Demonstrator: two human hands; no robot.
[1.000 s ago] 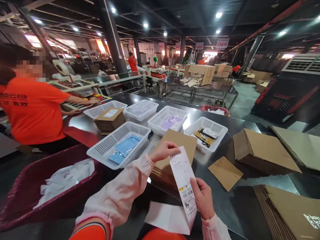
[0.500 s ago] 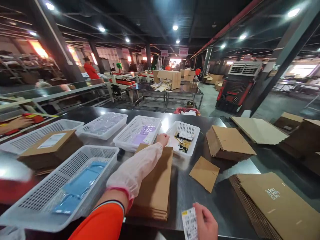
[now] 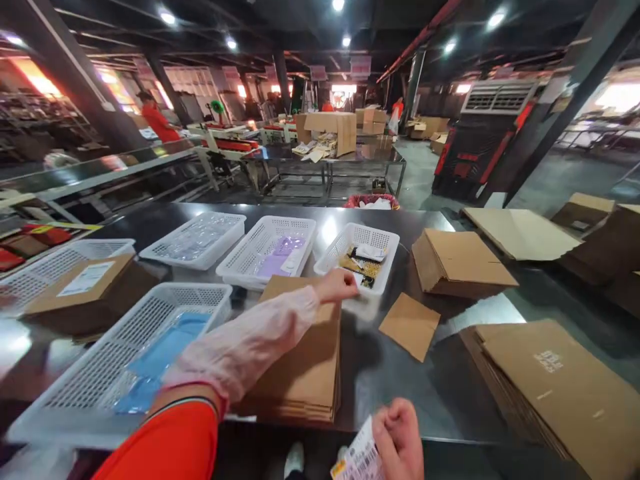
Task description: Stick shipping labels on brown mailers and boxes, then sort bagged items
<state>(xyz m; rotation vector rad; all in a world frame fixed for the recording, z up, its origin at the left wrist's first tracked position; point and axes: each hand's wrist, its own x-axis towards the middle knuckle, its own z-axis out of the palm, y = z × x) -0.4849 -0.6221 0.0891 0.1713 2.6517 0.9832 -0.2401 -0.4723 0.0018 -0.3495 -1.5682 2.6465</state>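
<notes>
My left hand (image 3: 337,285), in a white sleeve cover, is closed at the near edge of a white basket (image 3: 393,260). What its fingers pinch, if anything, is hidden. Inside that basket lie black, gold and white packets (image 3: 367,263). Beneath my left forearm is a stack of flat brown cardboard (image 3: 305,373). At the table's front edge, my right hand (image 3: 400,437) grips a printed white label (image 3: 361,455) with a yellow corner. A square piece of cardboard (image 3: 411,327) lies between that hand and the baskets.
More white baskets hold purple packets (image 3: 283,257), clear packets (image 3: 197,235) and blue packets (image 3: 170,350). A labelled brown box stack (image 3: 85,280) stands at the left. Cardboard stacks (image 3: 463,257) and printed flat cartons (image 3: 555,373) occupy the right. A person in orange (image 3: 157,120) is in the background.
My left hand has shifted right along the packet basket's near edge. My right hand has tilted the label and moved slightly left. The view has shifted, and the co-worker's hand at left has mostly gone.
</notes>
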